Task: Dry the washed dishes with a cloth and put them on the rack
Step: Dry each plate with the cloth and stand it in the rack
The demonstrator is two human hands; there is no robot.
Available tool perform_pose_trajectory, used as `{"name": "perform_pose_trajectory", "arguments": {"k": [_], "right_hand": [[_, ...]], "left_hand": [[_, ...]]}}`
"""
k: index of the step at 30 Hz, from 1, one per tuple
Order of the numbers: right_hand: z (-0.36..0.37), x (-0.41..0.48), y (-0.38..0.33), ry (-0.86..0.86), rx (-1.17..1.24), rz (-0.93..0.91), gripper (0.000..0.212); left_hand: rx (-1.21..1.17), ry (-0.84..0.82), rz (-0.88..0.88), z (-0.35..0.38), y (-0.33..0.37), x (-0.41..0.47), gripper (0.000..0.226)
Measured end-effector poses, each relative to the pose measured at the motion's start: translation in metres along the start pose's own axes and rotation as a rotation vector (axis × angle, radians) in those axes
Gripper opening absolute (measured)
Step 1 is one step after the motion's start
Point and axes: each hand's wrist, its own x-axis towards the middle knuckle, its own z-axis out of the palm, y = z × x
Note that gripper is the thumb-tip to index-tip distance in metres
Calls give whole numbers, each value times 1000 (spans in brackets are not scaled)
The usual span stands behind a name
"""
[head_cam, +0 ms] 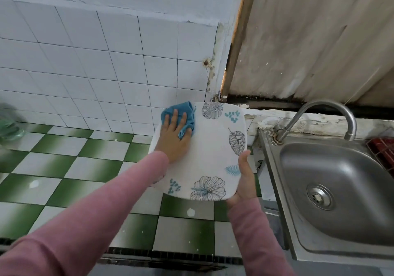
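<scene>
Wiping: plate (pixel 204 154), held in the air just left of the sink (pixel 332 190), right hand (pixel 245 179) gripping its near edge, left hand (pixel 173 141) flat-fingered, pressing cloth (pixel 181 109) on its far corner; risk, judged: that push levers the plate loose onto tiles (pixel 106 169).

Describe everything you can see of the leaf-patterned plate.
The white rounded-square plate with grey and blue leaf and flower prints looks glazed. It is held tilted over green-and-white checkered tiles, left of the steel sink. The right hand grips its lower right edge, thumb on the face; the left hand presses a blue cloth flat on its upper left part.
</scene>
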Motion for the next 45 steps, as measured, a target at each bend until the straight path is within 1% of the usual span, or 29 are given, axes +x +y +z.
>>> {"name": "perform_pose_trajectory", "arguments": {"k": [2,4,7,8,9,10,11,12,13,14,16,17,18,20,22,23,24,25,27,28,30,32,33,35,37,38,40,42,45], "right_hand": [[3,5,-4,-18,1,-49,73],[6,12,-7,11,-38,-67,79],[14,21,-10,50,-71,-42,73],[17,23,-10,95,-106,-48,70],[20,24,-10,104,-116,-61,66],[21,25,-8,68,-87,-86,71],[22,27,-6,21,-71,-100,81],[21,29,-1,-4,-80,-107,86],[20,28,4,-35,-87,-90,85],[16,29,9,-56,-86,-62,85],[6,30,17,-86,-71,-16,92],[4,30,19,-80,-90,-11,95],[3,31,19,-60,-131,-23,94],[5,31,12,0,-143,-66,86],[7,31,5,111,-53,-113,69],[7,32,1,171,8,-114,58],[7,32,-3,214,46,-113,52],[8,30,-7,227,60,-100,52],[5,28,-15,190,43,-69,64],[2,26,-16,161,30,-66,69],[-1,24,-18,71,19,-96,72],[-1,23,-19,17,15,-136,77],[-1,21,-21,-16,16,-142,78],[5,10,-28,-37,37,-145,72],[10,3,-32,-23,40,-165,75],[12,0,-31,-1,18,-164,75],[12,-1,-23,39,-43,-167,68],[13,0,-15,64,-93,-168,64],[11,-1,-9,21,-161,-195,75]], "left_hand": [[-94,-41,52,10,3,-22,56],[-161,-108,116,24,14,-49,55],[-137,-170,292,44,41,-78,58],[-130,-168,330,46,48,-79,58],[-126,-150,360,47,53,-75,58],[-117,-124,380,45,55,-68,59],[-105,-92,388,42,55,-58,60],[-99,-61,374,39,54,-46,59],[-107,-43,320,35,53,-33,57],[-115,-36,239,31,51,-19,57],[-117,-46,111,25,50,-2,55],[-128,-62,101,22,50,-1,53],[-158,-87,134,21,50,-4,52],[-199,-159,292,21,53,-19,50],[-169,-209,494,26,62,-47,50],[-169,-234,559,29,65,-60,49],[-189,-264,567,31,67,-70,49],[-217,-285,543,32,66,-76,49],[-185,-305,535,31,56,-76,49],[-116,-307,546,29,50,-73,49],[26,-291,550,26,38,-67,50],[121,-254,513,20,27,-62,51],[176,-242,477,17,20,-59,51],[288,-261,352,9,2,-51,50],[360,-282,231,6,-19,-40,52],[383,-280,197,7,-27,-35,55],[383,-257,134,13,-34,-29,60],[309,-203,60,18,-31,-25,64],[48,-98,-33,19,-18,-16,67]]}}
